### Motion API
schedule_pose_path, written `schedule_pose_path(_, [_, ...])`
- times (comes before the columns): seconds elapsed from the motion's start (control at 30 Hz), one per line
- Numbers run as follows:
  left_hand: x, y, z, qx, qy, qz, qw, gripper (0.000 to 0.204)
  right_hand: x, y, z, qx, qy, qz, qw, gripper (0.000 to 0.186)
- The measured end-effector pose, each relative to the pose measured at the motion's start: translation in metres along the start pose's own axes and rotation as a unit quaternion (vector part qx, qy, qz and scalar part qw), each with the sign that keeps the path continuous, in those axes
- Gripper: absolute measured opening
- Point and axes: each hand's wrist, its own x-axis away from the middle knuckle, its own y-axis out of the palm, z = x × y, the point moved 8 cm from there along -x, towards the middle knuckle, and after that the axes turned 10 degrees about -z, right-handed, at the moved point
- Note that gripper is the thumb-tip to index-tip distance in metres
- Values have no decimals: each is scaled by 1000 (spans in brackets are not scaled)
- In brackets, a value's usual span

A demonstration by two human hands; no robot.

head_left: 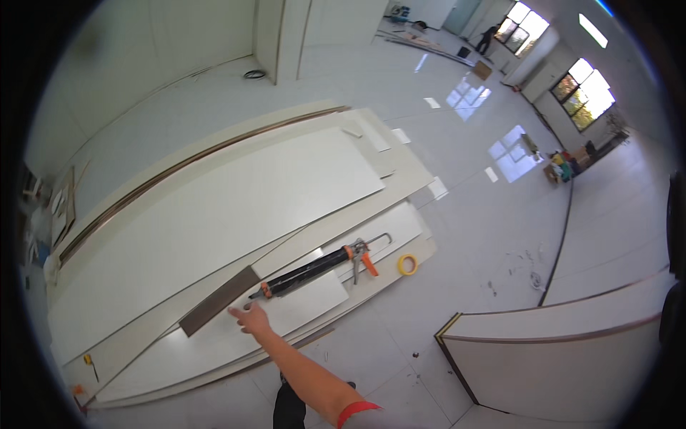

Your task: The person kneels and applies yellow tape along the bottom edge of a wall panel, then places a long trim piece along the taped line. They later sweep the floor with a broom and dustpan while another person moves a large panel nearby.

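My right hand (251,319) reaches in over the stacked white panels, its fingers partly stretched out and holding nothing that I can see. It is nearest to a dark brown flat board (219,302) and the nozzle end of a caulking gun (309,272). The caulking gun lies on the panels, with a black barrel, orange fittings and an orange trigger toward the right. A roll of yellow tape (407,264) sits by the panels' right edge. My left hand is out of the picture.
Large white panels (236,193) lie stacked on the glossy tiled floor, with a long brown strip (193,166) along their far side. A yellow-handled tool (88,360) rests at lower left. A white panel structure (550,365) stands at lower right. Far off is another person (488,39).
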Motion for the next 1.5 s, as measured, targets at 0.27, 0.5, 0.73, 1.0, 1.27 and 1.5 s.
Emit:
schedule_pose_path(0.27, [-48, -31, 28, -17, -14, -79, 997, 18, 134, -96, 51, 406, -130, -7, 905, 40])
schedule_pose_path(0.5, [-61, 112, 194, -339, 93, -190, 917, 28, 422, -296, 327, 365, 204, 233, 878, 53])
schedule_pose_path(0.73, [-71, 154, 255, -413, 123, -236, 871, 29, 599, -227, 393, 128, 128, 409, 894, 53])
schedule_pose_path(1.0, [-53, 218, 231, -526, -25, -287, 800, 37, 985, -107, 621, -320, 100, 849, 409, 86])
schedule_pose_path(1.27, [-23, 331, 173, -691, -37, -414, 592, 39, 1165, 170, 634, -411, 149, 880, 186, 84])
schedule_pose_path(1.5, [-29, 422, 160, -701, -12, -534, 473, 42, 1133, 388, 624, -453, 176, 869, 95, 88])
